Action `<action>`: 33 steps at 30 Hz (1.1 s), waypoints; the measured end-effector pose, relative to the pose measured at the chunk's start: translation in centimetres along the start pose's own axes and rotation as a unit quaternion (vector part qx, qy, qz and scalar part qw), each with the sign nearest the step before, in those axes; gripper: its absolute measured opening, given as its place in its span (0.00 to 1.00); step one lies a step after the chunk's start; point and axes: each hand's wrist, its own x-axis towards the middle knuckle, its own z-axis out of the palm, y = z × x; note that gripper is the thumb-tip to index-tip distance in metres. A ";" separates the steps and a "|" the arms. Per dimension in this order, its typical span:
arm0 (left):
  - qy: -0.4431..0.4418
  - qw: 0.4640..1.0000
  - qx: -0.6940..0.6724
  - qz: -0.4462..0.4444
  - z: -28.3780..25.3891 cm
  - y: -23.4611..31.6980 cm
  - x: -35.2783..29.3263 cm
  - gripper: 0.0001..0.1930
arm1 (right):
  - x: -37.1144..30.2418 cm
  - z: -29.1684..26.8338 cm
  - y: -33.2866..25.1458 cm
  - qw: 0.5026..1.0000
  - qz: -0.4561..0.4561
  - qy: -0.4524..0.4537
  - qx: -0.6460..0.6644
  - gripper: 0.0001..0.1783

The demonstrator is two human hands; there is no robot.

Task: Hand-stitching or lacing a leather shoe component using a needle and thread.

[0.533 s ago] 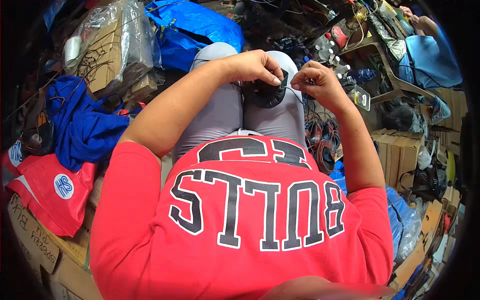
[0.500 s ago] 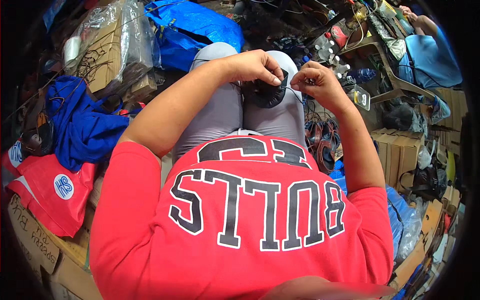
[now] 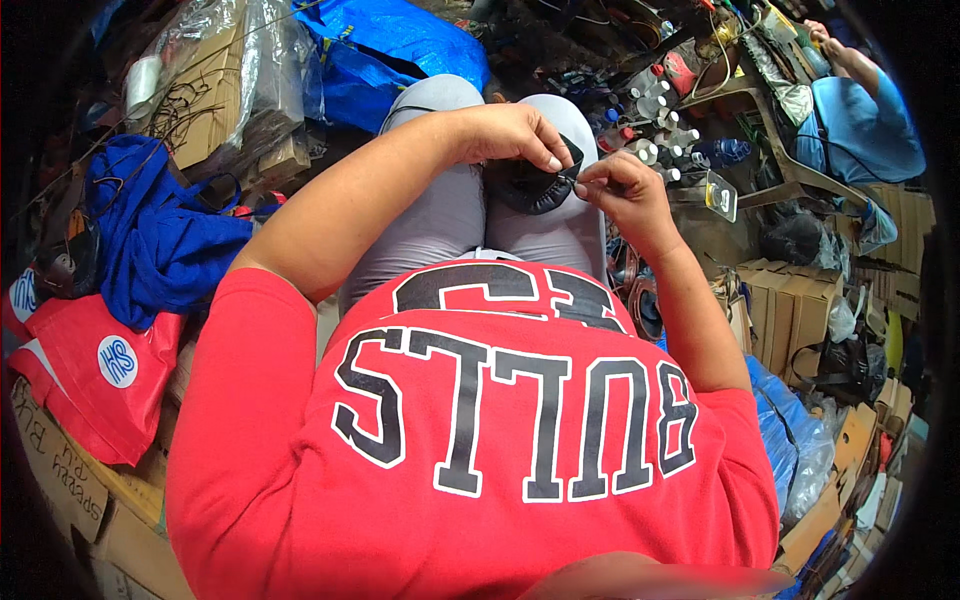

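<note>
A black rounded piece [image 3: 535, 196], with a puckered, ridged edge and a shoe-like shape, rests over my grey-trousered knees. My left hand [image 3: 512, 138] is closed on its far edge, thumb and fingers pinching the rim from above. Close against the piece's right side, my right hand [image 3: 632, 196] pinches thumb to forefinger. What sits between those fingertips is too small to make out, though a pale speck shows at the piece's edge beside them. The left hand's wrist and fingers cover part of the black piece.
A blue tarp bag [image 3: 400, 50] lies beyond my knees. Blue cloth [image 3: 165, 235] and a red bag [image 3: 105, 375] are at the left. Several small bottles [image 3: 665, 125] stand far right, near a person in a blue garment [image 3: 865, 125]. Cardboard boxes [image 3: 790, 310] sit at my right.
My right hand has come left and slightly nearer, closing the gap to the black piece. The left hand keeps its grip, and the piece is tilted a little differently.
</note>
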 end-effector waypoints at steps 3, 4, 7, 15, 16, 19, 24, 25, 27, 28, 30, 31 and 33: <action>-0.031 0.999 -0.039 -0.023 -0.3 -0.5 0.1 0.18 | -0.8 0.3 -0.8 1.000 0.006 0.013 -0.017 0.07; -0.032 0.998 -0.040 -0.023 -0.3 -0.5 0.1 0.18 | -1.0 0.4 -1.0 0.999 0.007 0.026 -0.031 0.07; -0.047 0.998 -0.020 -0.029 -0.3 -0.5 0.1 0.18 | -1.4 0.5 -1.3 0.999 0.006 0.031 -0.042 0.07; -0.077 0.997 -0.016 -0.026 0.0 -0.7 0.2 0.19 | -0.7 -0.1 -4.0 0.964 -0.067 -0.037 -0.255 0.04; -0.080 0.996 -0.016 -0.028 0.1 -0.6 0.2 0.19 | -0.4 -0.2 -4.4 0.940 -0.083 -0.075 -0.323 0.04; -0.088 0.995 0.002 -0.035 0.1 -0.5 0.1 0.19 | 1.0 -0.1 -5.3 0.915 -0.089 -0.124 -0.373 0.07; -0.091 0.992 0.074 0.049 -0.1 0.2 0.0 0.22 | 2.7 -1.1 -3.6 0.937 -0.100 -0.200 -0.268 0.08; -0.062 0.990 0.098 0.076 -0.2 -0.3 0.5 0.25 | 3.0 -1.2 -3.2 0.937 -0.095 -0.216 -0.257 0.08; -0.048 0.993 0.068 0.089 -0.3 -0.4 0.8 0.25 | 3.6 -1.0 -2.6 0.945 -0.058 -0.234 -0.222 0.07; -0.035 0.993 0.039 0.103 -0.3 -0.5 1.0 0.25 | 3.8 -0.9 -2.4 0.950 -0.019 -0.249 -0.187 0.07; -0.033 0.991 0.010 0.133 -0.3 -0.9 1.1 0.24 | 3.9 -0.4 -2.1 0.954 0.016 -0.248 -0.168 0.08; -0.020 0.991 0.015 0.131 -0.4 -1.3 1.1 0.22 | 3.8 -0.5 -1.7 0.960 0.011 -0.243 -0.139 0.08; -0.006 0.992 0.021 0.126 -0.7 -1.6 1.1 0.21 | 3.3 -1.5 -1.3 0.971 0.018 -0.229 -0.062 0.10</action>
